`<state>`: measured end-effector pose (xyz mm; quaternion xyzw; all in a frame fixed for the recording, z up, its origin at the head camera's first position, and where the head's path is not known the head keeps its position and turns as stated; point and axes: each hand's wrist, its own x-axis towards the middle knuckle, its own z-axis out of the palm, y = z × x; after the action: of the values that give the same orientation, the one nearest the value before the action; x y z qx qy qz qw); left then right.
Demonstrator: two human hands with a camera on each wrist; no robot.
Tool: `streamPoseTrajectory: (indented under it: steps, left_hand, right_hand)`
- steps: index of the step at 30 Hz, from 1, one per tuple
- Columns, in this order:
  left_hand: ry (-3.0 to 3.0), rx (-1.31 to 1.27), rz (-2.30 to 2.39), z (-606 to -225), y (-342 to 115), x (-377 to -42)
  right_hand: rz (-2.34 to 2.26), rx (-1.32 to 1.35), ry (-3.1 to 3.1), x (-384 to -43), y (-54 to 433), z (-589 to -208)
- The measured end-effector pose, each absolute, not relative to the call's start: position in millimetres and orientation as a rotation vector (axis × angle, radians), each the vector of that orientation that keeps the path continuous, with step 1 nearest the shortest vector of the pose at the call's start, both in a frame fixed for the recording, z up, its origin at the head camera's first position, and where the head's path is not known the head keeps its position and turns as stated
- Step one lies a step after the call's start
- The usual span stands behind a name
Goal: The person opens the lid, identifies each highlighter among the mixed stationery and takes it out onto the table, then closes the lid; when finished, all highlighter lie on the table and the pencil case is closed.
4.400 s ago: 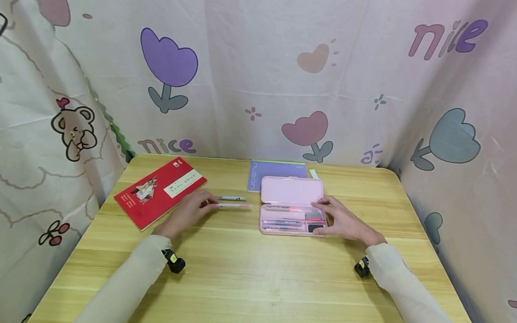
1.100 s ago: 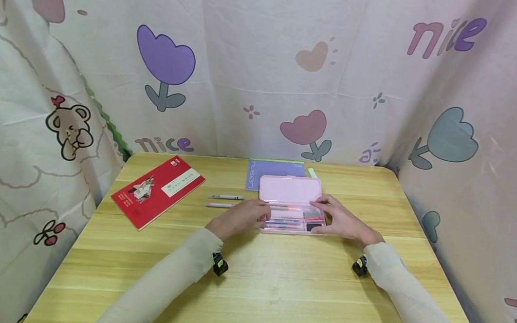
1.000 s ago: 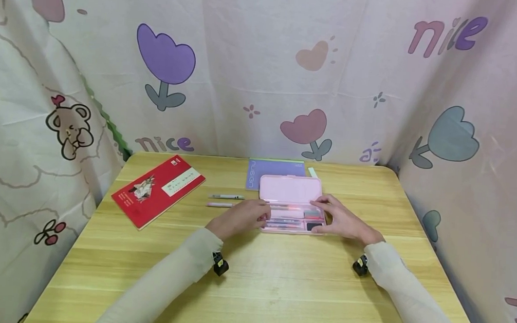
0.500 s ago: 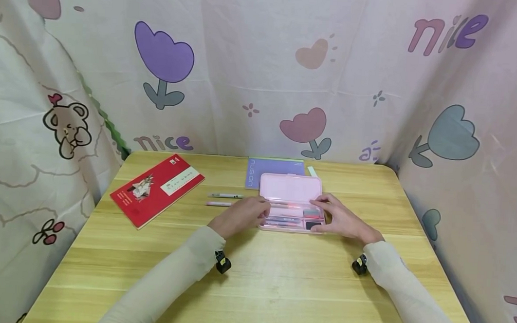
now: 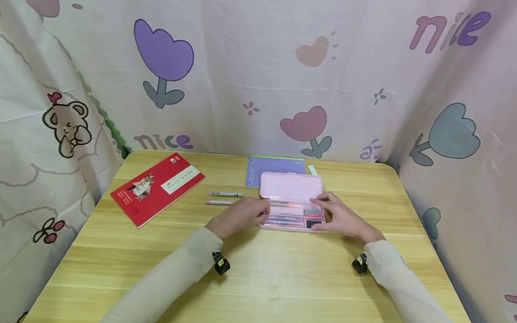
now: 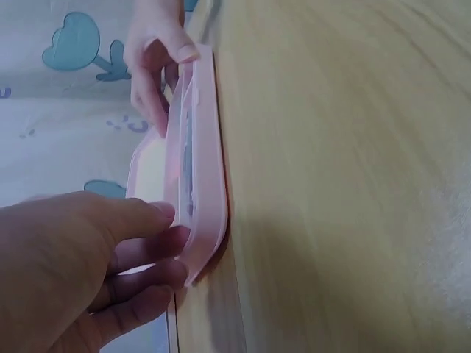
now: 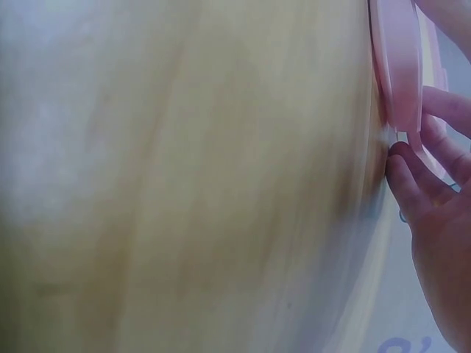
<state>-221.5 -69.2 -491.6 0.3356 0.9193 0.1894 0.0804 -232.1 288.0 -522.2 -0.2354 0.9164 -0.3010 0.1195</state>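
Observation:
A pink pencil case [image 5: 291, 187] lies with its lid laid back. Several pens [image 5: 283, 221], a teal-and-pink block [image 5: 312, 212] and a small black item [image 5: 313, 225] sit in its compartments. My left hand [image 5: 240, 215] grips the left end, thumb over the rim and fingers curled at the end wall in the left wrist view. At the right end, my right hand [image 5: 345, 218] pinches the case between thumb and fingers, as the right wrist view shows at the case's end [image 7: 403, 88]. Left of the case lie a pink pen [image 5: 218, 203], partly behind my left hand, and a light-coloured pen [image 5: 226, 194].
A red notebook [image 5: 157, 190] lies slanted at the table's left. Behind the lid, and partly covered by it, is a purple notebook [image 5: 254, 173]. A small white strip [image 5: 312, 169] lies at the back. Patterned curtain [image 5: 246, 58] surrounds the wooden table [image 5: 287, 290].
My left hand let go of the pink pen, now slightly farther left, and moved right to the case's left end. My right hand stays at the right end. The last second shows little movement.

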Motion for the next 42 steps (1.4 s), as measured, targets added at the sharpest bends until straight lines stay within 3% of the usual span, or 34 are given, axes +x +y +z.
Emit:
streamPoseTrajectory:
  steps: [13, 22, 37, 42]
  left_hand:
    - [2.956, 1.227, 0.068, -484.1, -45.8, -199.2]
    - [2.877, 0.816, 0.644, -491.0, -50.4, -204.1]
    - [2.897, 0.931, 0.836, -506.0, -61.2, -209.1]
    - [2.806, 0.846, 1.03, -508.9, -72.0, -210.5]
  right_hand:
    - [-0.865, -0.706, 2.69, -233.1, 288.7, -523.1]
    - [-0.877, -0.708, 2.682, -231.7, 288.2, -522.1]
    - [-0.881, -0.719, 2.688, -232.1, 288.7, -523.2]
    - [-0.876, -0.714, 2.686, -231.9, 288.7, -522.5]
